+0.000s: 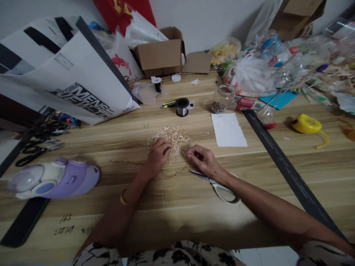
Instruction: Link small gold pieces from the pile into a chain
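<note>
One bead pile (172,135), left hand (158,154) fingers curled on its near edge, right hand (203,159) fingers pinched narrow beside it

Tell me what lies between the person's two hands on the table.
In the head view, the near edge of the pile of small golden pieces lies between the left hand and the right hand; a thin golden chain curves just below.

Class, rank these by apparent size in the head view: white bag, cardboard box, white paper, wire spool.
white bag
cardboard box
white paper
wire spool
The box sits farthest back; true size unsure.
</note>
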Demonstrator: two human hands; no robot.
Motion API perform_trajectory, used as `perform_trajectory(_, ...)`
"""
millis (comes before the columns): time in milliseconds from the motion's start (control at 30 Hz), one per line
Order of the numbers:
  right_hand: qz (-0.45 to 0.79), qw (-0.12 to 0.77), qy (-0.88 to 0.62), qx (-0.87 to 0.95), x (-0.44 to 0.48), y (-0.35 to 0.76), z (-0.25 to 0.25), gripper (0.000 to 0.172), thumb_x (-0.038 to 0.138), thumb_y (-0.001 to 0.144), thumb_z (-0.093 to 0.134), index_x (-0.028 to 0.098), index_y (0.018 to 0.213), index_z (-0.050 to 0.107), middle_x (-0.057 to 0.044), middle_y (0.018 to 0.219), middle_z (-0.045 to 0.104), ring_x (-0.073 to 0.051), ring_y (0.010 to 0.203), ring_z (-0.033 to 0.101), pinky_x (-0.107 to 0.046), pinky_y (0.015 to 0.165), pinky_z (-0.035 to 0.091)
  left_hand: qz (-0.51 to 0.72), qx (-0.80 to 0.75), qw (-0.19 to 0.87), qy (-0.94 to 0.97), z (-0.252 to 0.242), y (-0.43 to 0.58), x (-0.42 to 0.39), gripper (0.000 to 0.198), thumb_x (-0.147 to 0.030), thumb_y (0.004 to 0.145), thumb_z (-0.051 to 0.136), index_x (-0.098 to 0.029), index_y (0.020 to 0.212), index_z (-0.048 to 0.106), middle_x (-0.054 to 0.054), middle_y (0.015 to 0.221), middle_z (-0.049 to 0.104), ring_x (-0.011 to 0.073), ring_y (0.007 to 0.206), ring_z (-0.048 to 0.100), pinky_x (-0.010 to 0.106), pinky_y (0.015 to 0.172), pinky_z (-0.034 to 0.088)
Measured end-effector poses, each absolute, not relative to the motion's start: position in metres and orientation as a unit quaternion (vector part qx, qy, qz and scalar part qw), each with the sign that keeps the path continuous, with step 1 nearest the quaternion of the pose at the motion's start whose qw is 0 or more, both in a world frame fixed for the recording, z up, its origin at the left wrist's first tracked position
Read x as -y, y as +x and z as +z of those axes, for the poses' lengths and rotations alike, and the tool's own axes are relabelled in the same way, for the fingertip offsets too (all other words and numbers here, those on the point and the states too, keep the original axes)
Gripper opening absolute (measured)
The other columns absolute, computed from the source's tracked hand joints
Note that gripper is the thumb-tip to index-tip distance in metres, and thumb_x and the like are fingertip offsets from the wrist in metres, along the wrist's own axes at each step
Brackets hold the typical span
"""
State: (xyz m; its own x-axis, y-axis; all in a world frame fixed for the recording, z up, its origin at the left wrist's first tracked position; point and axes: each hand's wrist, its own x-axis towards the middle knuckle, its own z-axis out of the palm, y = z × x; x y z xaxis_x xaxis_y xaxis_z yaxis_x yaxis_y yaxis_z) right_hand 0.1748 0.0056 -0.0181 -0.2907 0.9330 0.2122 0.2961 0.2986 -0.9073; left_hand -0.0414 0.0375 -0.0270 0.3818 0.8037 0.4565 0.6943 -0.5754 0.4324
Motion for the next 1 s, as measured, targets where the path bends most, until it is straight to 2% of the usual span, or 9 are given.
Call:
perform_trajectory(333, 0.404, 0.399, -0.434, 0.699, -0.0066, 0.1762, -0.0206, 0.011, 0.024, 0.083, 0.052, 0.016, 0.079, 0.059, -0.002, 0.072, 0.058, -0.012, 0.064, 0.051, -0.023, 0.058, 0.04, 0.326, -0.461, 0.1, 0.819, -0.0294, -0.047, -0.0414, 0.009, -0.021, 0.083, 0.056, -0.019, 0.078, 0.063, 0.002, 0.081, 0.063, 0.0171, 0.086, 0.052, 0.037, 0.087, 0.038)
perform_trajectory(667, 0.406, 0.403, -0.437, 0.694, -0.0057, 0.175, -0.0198, 0.011, 0.023, 0.083, 0.053, 0.015, 0.079, 0.059, -0.001, 0.071, 0.057, -0.011, 0.062, 0.05, -0.022, 0.056, 0.037, 0.285, -0.452, 0.094, 0.84, -0.0233, -0.045, -0.0371, 0.009, -0.021, 0.082, 0.057, -0.018, 0.084, 0.066, 0.004, 0.083, 0.059, 0.0188, 0.09, 0.048, 0.035, 0.083, 0.041)
perform_trajectory(1000, 0.402, 0.405, -0.434, 0.697, -0.0065, 0.1757, -0.0192, 0.01, 0.022, 0.082, 0.053, 0.016, 0.078, 0.059, -0.002, 0.071, 0.057, -0.012, 0.064, 0.051, -0.022, 0.057, 0.039, 0.287, -0.451, 0.101, 0.839, -0.0202, -0.0446, -0.0415, 0.01, -0.021, 0.083, 0.056, -0.018, 0.079, 0.065, 0.003, 0.08, 0.062, 0.0181, 0.085, 0.051, 0.036, 0.084, 0.04)
